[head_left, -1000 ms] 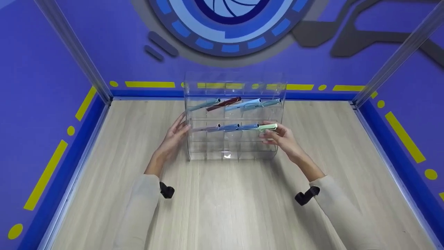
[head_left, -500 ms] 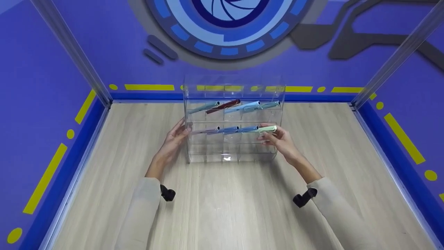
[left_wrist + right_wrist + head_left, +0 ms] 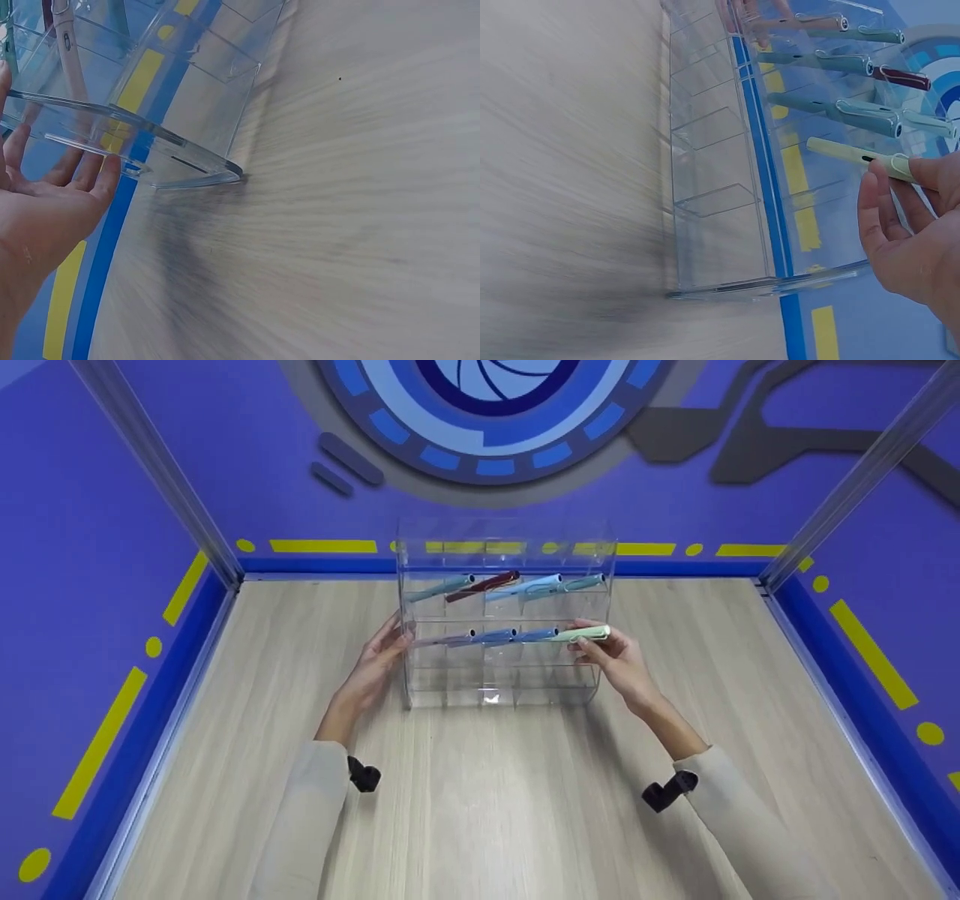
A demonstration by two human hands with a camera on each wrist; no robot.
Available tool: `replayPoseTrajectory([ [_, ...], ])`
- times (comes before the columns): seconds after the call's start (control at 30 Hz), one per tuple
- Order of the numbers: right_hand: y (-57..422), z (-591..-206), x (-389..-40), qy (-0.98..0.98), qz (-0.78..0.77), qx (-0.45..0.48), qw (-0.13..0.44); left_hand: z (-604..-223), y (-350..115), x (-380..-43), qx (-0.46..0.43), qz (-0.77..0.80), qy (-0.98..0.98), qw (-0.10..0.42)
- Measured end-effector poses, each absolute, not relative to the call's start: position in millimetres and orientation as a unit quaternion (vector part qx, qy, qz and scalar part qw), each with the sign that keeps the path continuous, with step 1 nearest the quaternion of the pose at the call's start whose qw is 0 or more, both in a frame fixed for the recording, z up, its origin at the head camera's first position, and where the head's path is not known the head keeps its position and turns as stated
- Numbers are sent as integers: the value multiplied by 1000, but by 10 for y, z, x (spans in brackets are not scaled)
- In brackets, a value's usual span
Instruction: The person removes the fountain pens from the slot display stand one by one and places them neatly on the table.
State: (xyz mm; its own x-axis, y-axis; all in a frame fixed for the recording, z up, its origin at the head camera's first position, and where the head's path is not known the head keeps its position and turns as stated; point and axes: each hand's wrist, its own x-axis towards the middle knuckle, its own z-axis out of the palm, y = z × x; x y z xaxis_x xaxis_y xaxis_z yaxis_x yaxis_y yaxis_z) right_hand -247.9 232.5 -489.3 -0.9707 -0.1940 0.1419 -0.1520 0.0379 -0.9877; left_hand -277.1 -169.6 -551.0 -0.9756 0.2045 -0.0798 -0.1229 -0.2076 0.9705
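Observation:
A clear acrylic pen rack (image 3: 501, 679) stands upright on the table, divided into tiers and compartments. My left hand (image 3: 379, 656) holds its left side, thumb at the front and fingers along the side panel in the left wrist view. My right hand (image 3: 619, 660) pinches a light green pen (image 3: 855, 154) by its clip end, at the right end of the middle tier. Beside it on that tier lie two blue pens (image 3: 536, 635) and a pale pinkish pen (image 3: 69, 56). The tier above bears a dark red pen (image 3: 484, 586), a light blue pen (image 3: 525, 587) and teal pens (image 3: 442, 586).
The lowest tier of the rack shows bare dividers (image 3: 716, 199). A light wood table (image 3: 472, 810) spreads in front and to both sides. Blue printed panels (image 3: 300, 510) with metal corner posts (image 3: 161, 472) enclose the back and sides.
My right hand has moved slightly right, drawing the light green pen outward so that its end now reaches past the rack's right side. The left hand keeps its hold on the rack.

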Motion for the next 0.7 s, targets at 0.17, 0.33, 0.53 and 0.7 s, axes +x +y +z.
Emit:
replayPoseTrajectory([
  [0.17, 2346, -4840, -2452, 719, -680, -141, 0, -5511, -1689, -2764, 35, 782, 614, 102],
  [0.33, 2372, -4806, -2435, 714, -685, -141, -9, -5526, -1680, -2777, 34, 778, 618, 107],
  [0.53, 2381, -4804, -2426, 692, -704, -161, -20, -5534, -1702, -2767, 27, 767, 631, 113],
  [0.7, 2412, -4790, -2433, 658, -725, -198, -31, -5559, -1671, -2772, 23, 772, 625, 113],
])
